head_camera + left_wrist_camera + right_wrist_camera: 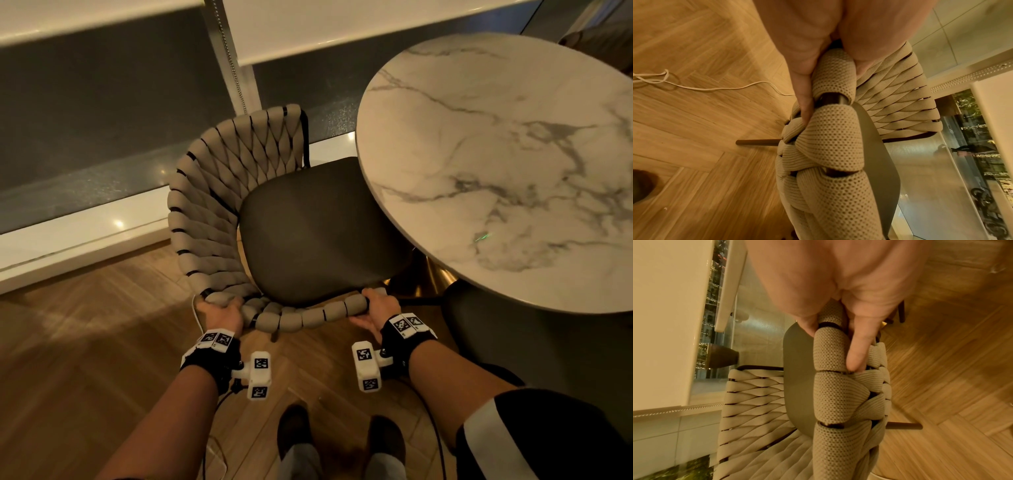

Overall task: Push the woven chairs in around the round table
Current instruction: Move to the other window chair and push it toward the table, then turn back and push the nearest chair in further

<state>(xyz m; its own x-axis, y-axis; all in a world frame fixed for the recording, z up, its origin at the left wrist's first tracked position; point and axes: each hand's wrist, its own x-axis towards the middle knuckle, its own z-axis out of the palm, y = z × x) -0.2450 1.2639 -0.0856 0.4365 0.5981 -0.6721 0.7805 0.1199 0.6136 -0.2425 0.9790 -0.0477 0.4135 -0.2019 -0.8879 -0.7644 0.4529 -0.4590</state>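
The woven chair (pixel 219 192) has a beige strap backrest and a dark seat (pixel 315 229). It stands left of the round marble table (pixel 496 154), with the seat's right edge tucked under the tabletop. Both hands hold the near rim of the backrest. My left hand (pixel 221 311) grips the rim's left end, and my right hand (pixel 376 306) grips its right end. In the left wrist view my left hand (pixel 807 73) curls round the woven rim (pixel 830 142). The right wrist view shows my right hand (pixel 851 324) wrapped on the same rim (pixel 838 386).
A white sill (pixel 85 236) and a glass wall run behind the chair, with a blind chain (pixel 233 58) hanging there. A gold table base (pixel 431 274) stands under the tabletop. A dark rounded seat (pixel 513 342) sits at the table's near edge. A white cable (pixel 725 88) lies on the wood floor.
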